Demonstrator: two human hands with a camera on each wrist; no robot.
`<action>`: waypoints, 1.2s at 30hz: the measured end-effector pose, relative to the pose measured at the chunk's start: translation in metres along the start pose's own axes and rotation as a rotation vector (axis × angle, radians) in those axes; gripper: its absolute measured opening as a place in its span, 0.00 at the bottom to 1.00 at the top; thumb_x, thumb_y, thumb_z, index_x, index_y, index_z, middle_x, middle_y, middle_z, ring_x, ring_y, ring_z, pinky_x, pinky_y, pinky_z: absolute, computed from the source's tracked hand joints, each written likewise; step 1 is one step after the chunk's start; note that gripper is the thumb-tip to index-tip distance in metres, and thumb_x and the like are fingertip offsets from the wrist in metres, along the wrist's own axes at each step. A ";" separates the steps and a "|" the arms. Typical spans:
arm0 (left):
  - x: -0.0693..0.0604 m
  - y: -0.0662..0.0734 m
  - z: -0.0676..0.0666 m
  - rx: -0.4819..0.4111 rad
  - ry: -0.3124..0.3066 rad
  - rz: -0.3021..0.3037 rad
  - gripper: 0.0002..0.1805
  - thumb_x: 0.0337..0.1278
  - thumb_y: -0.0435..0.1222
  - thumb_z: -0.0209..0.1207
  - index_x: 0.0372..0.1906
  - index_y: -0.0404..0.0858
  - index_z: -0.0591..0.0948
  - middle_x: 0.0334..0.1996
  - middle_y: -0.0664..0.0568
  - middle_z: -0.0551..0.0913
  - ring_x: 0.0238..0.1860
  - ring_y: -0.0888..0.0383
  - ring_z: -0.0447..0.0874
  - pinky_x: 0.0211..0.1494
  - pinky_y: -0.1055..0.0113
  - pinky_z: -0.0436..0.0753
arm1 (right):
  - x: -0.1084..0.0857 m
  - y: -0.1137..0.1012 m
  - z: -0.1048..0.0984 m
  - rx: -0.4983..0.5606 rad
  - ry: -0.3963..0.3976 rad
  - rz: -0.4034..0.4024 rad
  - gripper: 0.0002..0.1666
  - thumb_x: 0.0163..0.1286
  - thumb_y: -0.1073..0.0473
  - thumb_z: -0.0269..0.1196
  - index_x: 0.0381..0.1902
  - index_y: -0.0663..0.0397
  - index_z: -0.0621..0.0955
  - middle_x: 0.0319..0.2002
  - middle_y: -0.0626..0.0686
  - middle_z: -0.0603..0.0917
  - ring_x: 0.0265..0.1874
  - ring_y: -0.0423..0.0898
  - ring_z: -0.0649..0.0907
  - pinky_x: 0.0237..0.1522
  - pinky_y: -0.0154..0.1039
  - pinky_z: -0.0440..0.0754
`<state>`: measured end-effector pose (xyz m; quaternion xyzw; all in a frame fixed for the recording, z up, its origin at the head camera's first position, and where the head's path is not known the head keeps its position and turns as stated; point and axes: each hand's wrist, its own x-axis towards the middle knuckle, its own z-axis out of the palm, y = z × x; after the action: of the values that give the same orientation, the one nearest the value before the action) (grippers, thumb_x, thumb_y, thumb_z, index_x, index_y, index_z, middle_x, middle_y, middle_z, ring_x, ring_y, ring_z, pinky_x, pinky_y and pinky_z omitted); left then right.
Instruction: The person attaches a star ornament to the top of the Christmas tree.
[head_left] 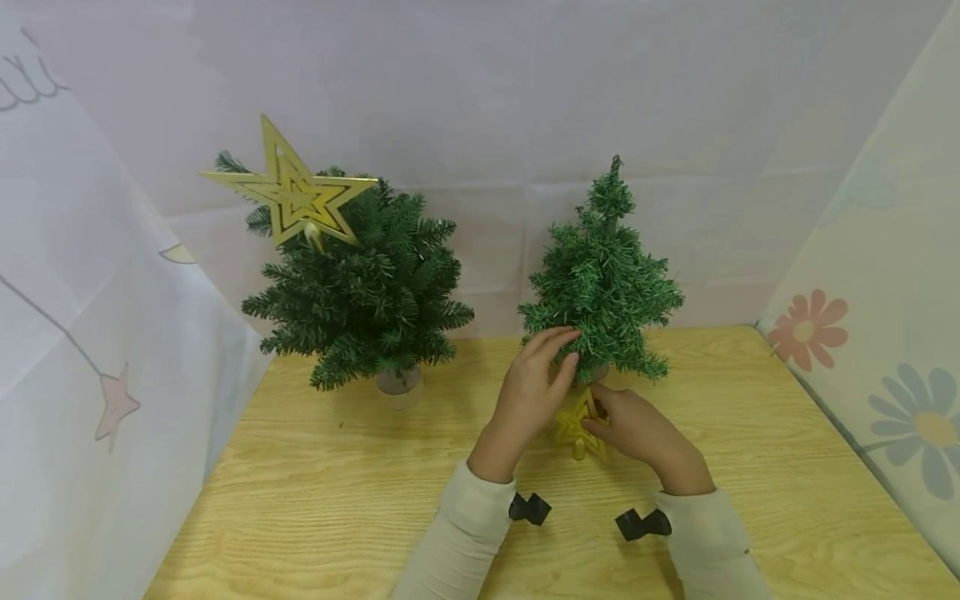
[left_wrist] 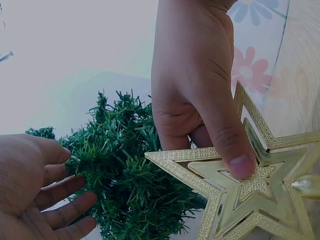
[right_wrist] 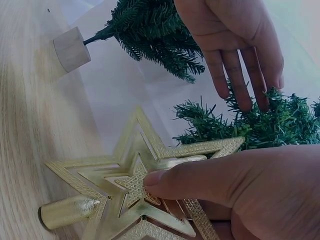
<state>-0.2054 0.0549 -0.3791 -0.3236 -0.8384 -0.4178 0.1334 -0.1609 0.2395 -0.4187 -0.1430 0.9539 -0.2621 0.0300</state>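
Observation:
In the head view a small green Christmas tree (head_left: 611, 283) stands at the right, its bare tip pointing up. My left hand (head_left: 531, 383) is at its lower left branches; in the left wrist view the fingers are spread and fairly straight among the needles. My right hand (head_left: 648, 433) pinches a gold star tree topper (right_wrist: 137, 185) in front of the tree, thumb on the star's middle. The topper's hollow socket (right_wrist: 70, 211) points down toward the table in the head view. The fingers behind the star are partly hidden.
A fuller Christmas tree (head_left: 360, 292) stands at the left on a pale round base (head_left: 400, 387). Another gold star (head_left: 296, 196) sits tilted at its top. The wooden table (head_left: 337, 517) is bounded by a cloth backdrop (head_left: 480, 92) behind and at both sides.

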 end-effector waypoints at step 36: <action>0.000 0.002 -0.001 -0.011 -0.019 -0.011 0.21 0.75 0.46 0.48 0.67 0.50 0.73 0.66 0.58 0.69 0.66 0.58 0.68 0.60 0.57 0.77 | -0.002 0.003 0.001 -0.062 -0.060 -0.013 0.36 0.69 0.60 0.64 0.68 0.72 0.65 0.44 0.59 0.84 0.40 0.52 0.84 0.41 0.48 0.83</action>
<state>-0.2040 0.0547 -0.3769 -0.3238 -0.8391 -0.4198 0.1215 -0.1600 0.2421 -0.4215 -0.1577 0.9593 -0.2283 0.0523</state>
